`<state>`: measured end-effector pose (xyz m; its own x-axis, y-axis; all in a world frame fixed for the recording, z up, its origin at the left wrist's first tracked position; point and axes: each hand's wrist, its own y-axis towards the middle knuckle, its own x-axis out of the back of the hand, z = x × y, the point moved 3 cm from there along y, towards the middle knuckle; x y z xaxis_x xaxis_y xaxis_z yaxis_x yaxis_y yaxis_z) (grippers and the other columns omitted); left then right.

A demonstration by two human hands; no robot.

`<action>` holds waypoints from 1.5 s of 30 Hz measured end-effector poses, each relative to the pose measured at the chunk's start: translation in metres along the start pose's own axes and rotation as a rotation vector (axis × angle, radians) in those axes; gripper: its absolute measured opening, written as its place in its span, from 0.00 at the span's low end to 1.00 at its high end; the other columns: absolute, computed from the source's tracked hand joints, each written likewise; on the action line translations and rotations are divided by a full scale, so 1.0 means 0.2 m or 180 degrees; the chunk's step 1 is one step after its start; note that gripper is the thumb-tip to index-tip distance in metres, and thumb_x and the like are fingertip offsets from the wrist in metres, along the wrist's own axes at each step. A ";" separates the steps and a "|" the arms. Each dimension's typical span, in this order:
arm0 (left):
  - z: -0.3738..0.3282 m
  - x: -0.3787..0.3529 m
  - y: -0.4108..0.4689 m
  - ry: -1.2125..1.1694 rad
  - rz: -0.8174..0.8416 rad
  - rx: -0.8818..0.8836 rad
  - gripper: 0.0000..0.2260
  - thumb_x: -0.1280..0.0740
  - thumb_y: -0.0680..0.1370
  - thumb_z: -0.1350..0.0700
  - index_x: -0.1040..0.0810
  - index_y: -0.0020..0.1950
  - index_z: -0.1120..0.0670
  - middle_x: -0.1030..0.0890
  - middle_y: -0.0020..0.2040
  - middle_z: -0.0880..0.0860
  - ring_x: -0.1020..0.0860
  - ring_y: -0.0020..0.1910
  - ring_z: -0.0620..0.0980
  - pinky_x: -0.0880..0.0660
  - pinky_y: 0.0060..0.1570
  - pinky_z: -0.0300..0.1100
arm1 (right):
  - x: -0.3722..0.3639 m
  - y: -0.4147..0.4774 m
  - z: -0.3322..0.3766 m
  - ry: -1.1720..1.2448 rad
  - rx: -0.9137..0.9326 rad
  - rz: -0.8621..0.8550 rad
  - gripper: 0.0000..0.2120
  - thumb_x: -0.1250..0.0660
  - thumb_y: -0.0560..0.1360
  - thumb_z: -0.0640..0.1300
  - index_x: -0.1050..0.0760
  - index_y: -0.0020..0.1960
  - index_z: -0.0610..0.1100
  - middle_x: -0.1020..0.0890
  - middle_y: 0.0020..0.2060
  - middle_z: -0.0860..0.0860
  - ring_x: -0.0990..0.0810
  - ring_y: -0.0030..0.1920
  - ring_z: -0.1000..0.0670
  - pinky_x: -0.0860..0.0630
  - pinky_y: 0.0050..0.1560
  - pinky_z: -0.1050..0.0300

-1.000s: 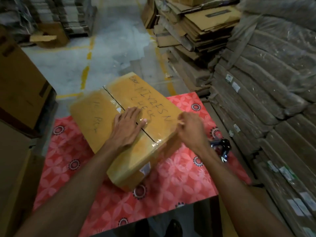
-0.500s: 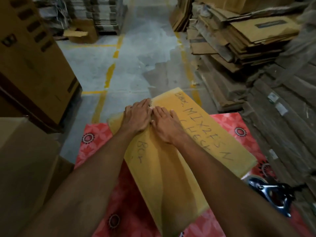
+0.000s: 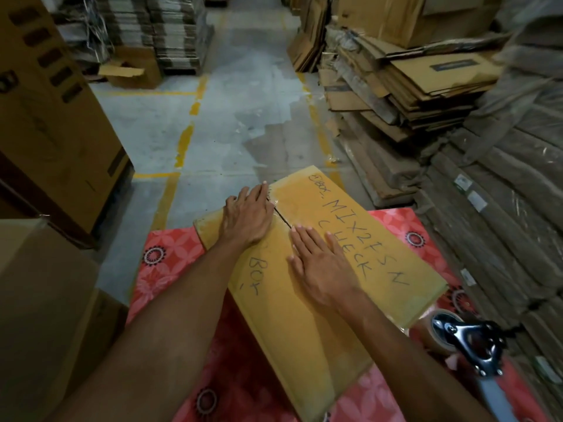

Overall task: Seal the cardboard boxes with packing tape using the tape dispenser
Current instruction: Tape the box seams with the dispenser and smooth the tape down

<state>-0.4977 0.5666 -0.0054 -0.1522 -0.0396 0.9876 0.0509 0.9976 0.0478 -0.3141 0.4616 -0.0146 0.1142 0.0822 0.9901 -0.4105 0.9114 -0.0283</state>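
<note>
A yellow-brown cardboard box [image 3: 380, 254] with black handwriting lies on a red flowered cloth [image 3: 164, 257]. Its top flaps meet at a dark centre seam covered by glossy tape. My left hand [image 3: 248, 217] presses flat on the far end of the seam, fingers straight. My right hand [image 3: 320, 263] lies flat on the box top just nearer along the seam, fingers spread. The tape dispenser [image 3: 466, 342], black metal with a brown tape roll and a grey handle, rests on the cloth at the box's right near corner, apart from both hands.
Tall cardboard cartons [image 3: 51, 111] stand at the left, with another carton [image 3: 39, 300] close at the near left. Stacks of flattened cardboard [image 3: 411, 80] and wrapped bundles [image 3: 502, 193] fill the right. A concrete floor [image 3: 231, 117] with yellow lines stretches ahead.
Both hands moved from mid box toward the seam's far end. Since half a second ago my right hand has slid back toward me along the seam while the left stays at the far end.
</note>
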 end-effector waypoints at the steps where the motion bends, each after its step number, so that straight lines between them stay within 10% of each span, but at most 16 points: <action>1: -0.02 -0.01 -0.03 0.0082 0.0077 -0.0083 0.28 0.57 0.83 0.42 0.47 0.82 0.52 0.42 0.81 0.51 0.42 0.79 0.54 0.44 0.74 0.58 | 0.00 -0.01 0.00 0.0011 -0.0031 0.0018 0.28 0.61 0.84 0.58 0.59 0.82 0.51 0.56 0.81 0.56 0.59 0.81 0.54 0.60 0.80 0.45; 6: -0.20 -0.06 -0.34 0.0124 0.0253 -0.0633 0.27 0.60 0.85 0.43 0.57 0.83 0.51 0.56 0.83 0.49 0.56 0.81 0.50 0.57 0.79 0.54 | 0.02 -0.01 0.00 0.0001 -0.0016 0.0077 0.28 0.62 0.84 0.58 0.60 0.82 0.50 0.57 0.81 0.55 0.60 0.81 0.54 0.62 0.80 0.45; 29: -0.53 -0.10 -0.74 0.0028 0.0245 -0.0905 0.25 0.60 0.85 0.45 0.59 0.82 0.49 0.58 0.82 0.46 0.58 0.81 0.47 0.56 0.80 0.52 | 0.04 -0.57 -0.11 0.0062 0.0062 -0.0014 0.38 0.71 0.76 0.60 0.54 0.82 0.47 0.52 0.82 0.52 0.55 0.81 0.54 0.59 0.80 0.47; 38: -0.53 -0.10 -0.74 0.0149 0.0252 -0.0736 0.26 0.61 0.84 0.42 0.61 0.82 0.44 0.60 0.82 0.44 0.58 0.81 0.47 0.57 0.79 0.54 | -0.08 -0.96 -0.20 0.0219 -0.0195 -0.0799 0.27 0.59 0.85 0.57 0.46 0.82 0.50 0.42 0.80 0.54 0.50 0.81 0.54 0.54 0.80 0.46; 45: -0.56 -0.08 -0.75 0.0155 0.0398 -0.0280 0.30 0.60 0.84 0.40 0.63 0.82 0.52 0.60 0.82 0.51 0.59 0.81 0.51 0.57 0.79 0.55 | -0.16 -1.04 0.00 0.1780 -0.1386 -0.1208 0.35 0.55 0.84 0.61 0.63 0.81 0.43 0.69 0.80 0.49 0.70 0.79 0.52 0.52 0.80 0.48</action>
<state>-0.3927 0.4120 -0.0123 -0.0912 0.0797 0.9926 0.1529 0.9861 -0.0651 -0.2328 0.2692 -0.0396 0.6586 -0.1803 0.7306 0.1240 0.9836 0.1310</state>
